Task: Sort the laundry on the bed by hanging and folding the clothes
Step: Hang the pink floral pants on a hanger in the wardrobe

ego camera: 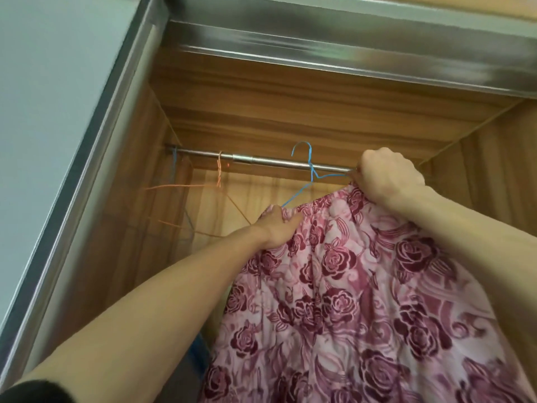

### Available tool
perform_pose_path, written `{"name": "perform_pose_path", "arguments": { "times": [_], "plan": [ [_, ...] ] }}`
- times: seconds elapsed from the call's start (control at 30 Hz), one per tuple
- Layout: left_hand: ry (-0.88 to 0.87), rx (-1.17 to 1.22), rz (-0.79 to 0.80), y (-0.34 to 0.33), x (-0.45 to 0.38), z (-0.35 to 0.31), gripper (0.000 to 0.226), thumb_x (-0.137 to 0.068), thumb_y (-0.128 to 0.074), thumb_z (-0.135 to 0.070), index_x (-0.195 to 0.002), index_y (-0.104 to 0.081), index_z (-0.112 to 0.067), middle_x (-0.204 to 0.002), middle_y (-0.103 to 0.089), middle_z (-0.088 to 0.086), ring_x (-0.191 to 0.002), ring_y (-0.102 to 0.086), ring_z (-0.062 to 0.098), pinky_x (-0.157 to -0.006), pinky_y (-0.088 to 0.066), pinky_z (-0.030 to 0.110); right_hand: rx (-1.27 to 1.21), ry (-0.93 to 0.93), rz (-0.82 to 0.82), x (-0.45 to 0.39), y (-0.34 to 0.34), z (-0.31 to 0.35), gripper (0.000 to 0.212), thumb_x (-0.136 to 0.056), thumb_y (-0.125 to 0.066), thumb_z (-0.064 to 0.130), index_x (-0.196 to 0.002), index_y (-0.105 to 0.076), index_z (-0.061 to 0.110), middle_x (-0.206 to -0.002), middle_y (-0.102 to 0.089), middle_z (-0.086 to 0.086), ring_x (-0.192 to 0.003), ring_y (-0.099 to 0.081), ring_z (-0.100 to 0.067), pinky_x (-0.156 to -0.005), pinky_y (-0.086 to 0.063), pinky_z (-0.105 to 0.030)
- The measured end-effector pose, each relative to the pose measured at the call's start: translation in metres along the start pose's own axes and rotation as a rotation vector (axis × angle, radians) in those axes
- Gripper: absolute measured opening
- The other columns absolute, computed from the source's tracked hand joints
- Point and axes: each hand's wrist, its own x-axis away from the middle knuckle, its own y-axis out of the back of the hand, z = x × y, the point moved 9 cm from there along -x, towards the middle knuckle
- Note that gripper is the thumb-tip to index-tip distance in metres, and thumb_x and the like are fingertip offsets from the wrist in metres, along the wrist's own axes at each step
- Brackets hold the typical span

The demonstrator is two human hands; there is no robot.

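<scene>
Nearest you, the rose-print skirt [348, 286] hangs soft and floppy, light imo, so it'll sag and slide off thin wire. Your left hand [276, 228] bunches the waistband's left end, fingers curled in the fabric; right hand [386, 175] fists the right end w/ the blue hanger [312, 175] wire. Keep hold at the waistband, both ends. Behind, the hook rides just above the closet rod [261, 161], not on it yet; an orange hanger [219, 175] sits toward the rod's left end.

No text, label, brand, number or sign can be read anywhere in this view of the wooden wardrobe
</scene>
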Motion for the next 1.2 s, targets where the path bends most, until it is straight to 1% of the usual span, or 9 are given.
{"name": "perform_pose_path", "arguments": {
  "times": [0.17, 0.3, 0.47, 0.57, 0.63, 0.83, 0.97, 1.1, 1.2],
  "plan": [
    [0.010, 0.070, -0.011, 0.009, -0.013, 0.007, 0.092, -0.098, -0.024, -0.079, -0.166, -0.015, -0.018, -0.172, -0.023, 0.007, -0.157, -0.026, 0.033, -0.128, -0.021, 0.048, -0.006, -0.046, -0.012, -0.028, -0.007, 0.016, 0.026, -0.097, -0.062, 0.023, -0.113, -0.069, 0.004, -0.114, -0.068, -0.023, -0.101, -0.067, -0.048, -0.073, -0.044, -0.040],
    [-0.041, 0.114, -0.003, 0.001, -0.020, -0.005, 0.088, -0.099, -0.021, -0.079, -0.166, -0.022, -0.023, -0.174, -0.019, 0.003, -0.158, -0.024, 0.031, -0.128, -0.017, 0.050, 0.000, -0.074, 0.006, -0.041, -0.016, 0.022, 0.033, -0.099, -0.065, 0.028, -0.120, -0.068, 0.003, -0.120, -0.067, -0.022, -0.108, -0.066, -0.048, -0.075, -0.043, -0.040],
    [-0.026, 0.059, 0.103, -0.045, -0.032, -0.006, 0.097, -0.093, -0.014, -0.087, -0.168, 0.001, -0.027, -0.176, 0.010, 0.003, -0.162, 0.003, 0.033, -0.128, 0.000, 0.056, 0.073, -0.093, 0.024, -0.040, -0.034, 0.022, 0.022, -0.098, -0.060, 0.011, -0.117, -0.069, 0.003, -0.117, -0.069, -0.020, -0.103, -0.067, -0.045, -0.072, -0.044, -0.038],
    [-0.077, 0.114, 0.101, -0.065, -0.044, -0.011, 0.096, -0.091, -0.009, -0.088, -0.168, 0.004, -0.031, -0.176, 0.008, 0.001, -0.162, 0.003, 0.030, -0.129, 0.001, 0.058, 0.104, -0.086, 0.029, -0.040, -0.036, 0.018, 0.023, -0.097, -0.059, 0.009, -0.117, -0.069, 0.003, -0.117, -0.069, -0.020, -0.104, -0.068, -0.045, -0.072, -0.043, -0.038],
    [-0.118, 0.143, 0.090, -0.071, -0.054, -0.017, 0.096, -0.090, -0.008, -0.089, -0.168, -0.001, -0.033, -0.177, 0.000, -0.001, -0.163, -0.002, 0.025, -0.129, -0.001, 0.051, 0.124, -0.090, 0.046, -0.039, -0.036, 0.013, 0.024, -0.097, -0.060, 0.011, -0.119, -0.068, 0.004, -0.120, -0.068, -0.020, -0.106, -0.067, -0.045, -0.073, -0.043, -0.038],
    [-0.233, 0.232, 0.144, -0.092, -0.068, -0.052, 0.094, -0.079, -0.005, -0.097, -0.156, -0.033, -0.052, -0.164, -0.041, -0.007, -0.155, -0.028, 0.020, -0.128, -0.015, 0.043, 0.180, -0.137, 0.108, -0.024, -0.035, -0.002, 0.030, -0.095, -0.055, 0.006, -0.123, -0.067, 0.003, -0.126, -0.067, -0.021, -0.115, -0.065, -0.043, -0.085, -0.049, -0.040],
    [-0.258, 0.203, 0.187, -0.119, -0.066, -0.057, 0.098, -0.084, 0.001, -0.089, -0.144, -0.054, -0.035, -0.149, -0.055, 0.011, -0.152, -0.030, 0.026, -0.121, -0.012, 0.035, 0.227, -0.116, 0.174, -0.006, -0.048, -0.005, 0.031, -0.095, -0.053, 0.006, -0.123, -0.066, 0.003, -0.126, -0.066, -0.020, -0.115, -0.065, -0.042, -0.084, -0.049, -0.040],
    [-0.184, 0.243, 0.169, -0.123, -0.057, -0.046, 0.089, -0.082, -0.006, -0.095, -0.156, -0.032, -0.053, -0.165, -0.041, -0.003, -0.156, -0.026, 0.028, -0.115, -0.014, 0.035, 0.190, -0.131, 0.175, 0.007, -0.055, -0.011, 0.028, -0.097, -0.055, 0.009, -0.123, -0.066, 0.003, -0.125, -0.065, -0.021, -0.114, -0.065, -0.044, -0.078, -0.043, -0.038],
    [-0.156, 0.213, 0.167, -0.119, -0.052, -0.036, 0.110, -0.068, -0.003, -0.102, -0.162, -0.021, -0.049, -0.171, -0.030, -0.003, -0.160, -0.020, 0.025, -0.129, -0.006, 0.051, 0.068, -0.187, 0.223, 0.016, -0.061, -0.016, 0.029, -0.102, -0.054, 0.019, -0.125, -0.063, 0.004, -0.130, -0.063, -0.020, -0.119, -0.062, -0.043, -0.082, -0.045, -0.038]
  ]
}}
